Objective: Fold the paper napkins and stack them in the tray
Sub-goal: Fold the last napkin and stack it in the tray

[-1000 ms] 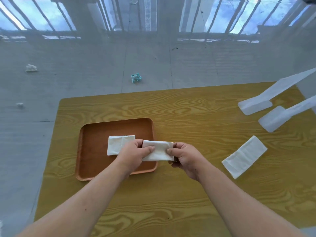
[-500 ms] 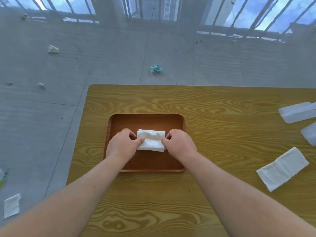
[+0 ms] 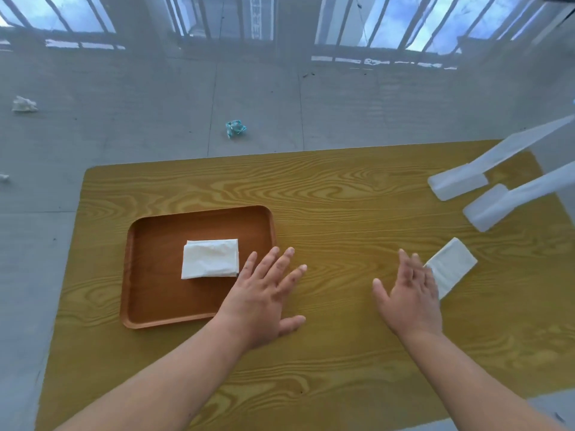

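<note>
On the left half of the tabletop (image 3: 342, 194) sits the brown tray (image 3: 155, 293), nearer the left edge than the right; a stack of folded napkins (image 3: 210, 258) lies flat in the tray's middle, touched by nothing; the left hand (image 3: 264, 297) is spread wide, fingers apart and palm down, holding nothing, its wrist and heel over the tray's near right corner while the fingers reach out over bare wood past the tray's right rim; whether the palm presses the wood cannot be told; the right hand (image 3: 410, 297) is also open and empty, fingers loosely together and pointing away from the person, over the right half of the tabletop; its fingertips overlap the near left end of a flat unfolded napkin (image 3: 451, 265) that lies at a slant near the right edge; actual contact with it is unclear; two white plastic legs (image 3: 485, 194) rest their feet on the far right corner; on the grey floor (image 3: 124, 119) beyond the far edge lie a crumpled teal scrap (image 3: 235, 128) and a crumpled white scrap (image 3: 23, 104).
</note>
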Tool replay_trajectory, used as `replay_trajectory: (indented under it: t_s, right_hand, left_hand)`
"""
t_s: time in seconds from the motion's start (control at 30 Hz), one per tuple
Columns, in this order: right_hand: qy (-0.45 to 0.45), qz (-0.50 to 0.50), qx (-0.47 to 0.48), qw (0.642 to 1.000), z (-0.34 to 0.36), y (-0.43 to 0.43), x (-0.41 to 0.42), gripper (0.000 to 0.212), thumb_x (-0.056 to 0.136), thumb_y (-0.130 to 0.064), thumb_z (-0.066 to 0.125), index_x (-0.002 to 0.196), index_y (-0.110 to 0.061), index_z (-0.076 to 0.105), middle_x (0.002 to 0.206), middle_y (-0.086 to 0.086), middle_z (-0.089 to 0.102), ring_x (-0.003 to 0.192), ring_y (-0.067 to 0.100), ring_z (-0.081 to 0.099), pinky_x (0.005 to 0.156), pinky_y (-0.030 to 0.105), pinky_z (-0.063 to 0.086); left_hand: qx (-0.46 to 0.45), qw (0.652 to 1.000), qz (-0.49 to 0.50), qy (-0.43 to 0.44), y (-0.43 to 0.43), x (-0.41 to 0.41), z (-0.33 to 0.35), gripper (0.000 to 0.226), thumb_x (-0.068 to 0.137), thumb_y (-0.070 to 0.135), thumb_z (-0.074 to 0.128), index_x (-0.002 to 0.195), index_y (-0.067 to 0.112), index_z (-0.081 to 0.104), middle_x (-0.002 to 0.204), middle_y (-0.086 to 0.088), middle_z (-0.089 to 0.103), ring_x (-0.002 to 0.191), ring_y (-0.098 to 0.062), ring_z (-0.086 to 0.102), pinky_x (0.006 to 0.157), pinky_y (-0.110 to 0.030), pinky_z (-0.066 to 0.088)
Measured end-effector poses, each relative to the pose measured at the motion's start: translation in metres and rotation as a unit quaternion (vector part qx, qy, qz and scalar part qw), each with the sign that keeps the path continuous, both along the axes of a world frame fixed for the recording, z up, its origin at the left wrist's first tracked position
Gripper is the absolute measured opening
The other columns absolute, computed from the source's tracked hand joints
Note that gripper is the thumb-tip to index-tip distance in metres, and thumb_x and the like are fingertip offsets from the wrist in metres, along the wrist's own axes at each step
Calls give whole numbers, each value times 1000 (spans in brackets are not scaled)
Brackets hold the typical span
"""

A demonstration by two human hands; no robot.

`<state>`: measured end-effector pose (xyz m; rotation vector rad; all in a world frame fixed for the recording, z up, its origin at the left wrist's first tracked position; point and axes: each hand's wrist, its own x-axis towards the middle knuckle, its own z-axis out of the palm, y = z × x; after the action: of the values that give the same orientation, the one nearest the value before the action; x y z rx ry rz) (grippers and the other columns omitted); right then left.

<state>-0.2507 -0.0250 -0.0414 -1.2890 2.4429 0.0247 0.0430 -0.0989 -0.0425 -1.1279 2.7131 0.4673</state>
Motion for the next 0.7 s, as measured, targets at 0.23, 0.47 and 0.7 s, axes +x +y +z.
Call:
replay_trajectory:
  t_s: [0.23,0.47,0.7]
  right_hand:
    - [-72,-24,21,997,15,20,14,75,104,-44,42,162,-15,5,167,23,16,155,36,13,124,45,17]
    - [-233,6,-129,964,28,17,46,57,99,-20,47,154,-23,34,158,-2,42,137,20,46,98,29,41]
    - [-89,218,-31,971,9,48,4,47,94,-18,47,140,-18,55,140,2,60,131,22,49,111,38,39]
  left_hand:
    - [50,993,-95,-39,25,-66,1,85,95,72,31,163,30,3,174,-2,-6,158,-21,-9,127,-49,-6]
    - [51,991,-124,-2,40,-97,6,76,95,63,43,159,24,32,165,3,35,154,-20,23,127,-44,10]
    - [20,993,-113,-27,35,-74,0,59,100,62,36,140,24,59,162,1,43,153,-21,30,127,-45,13]
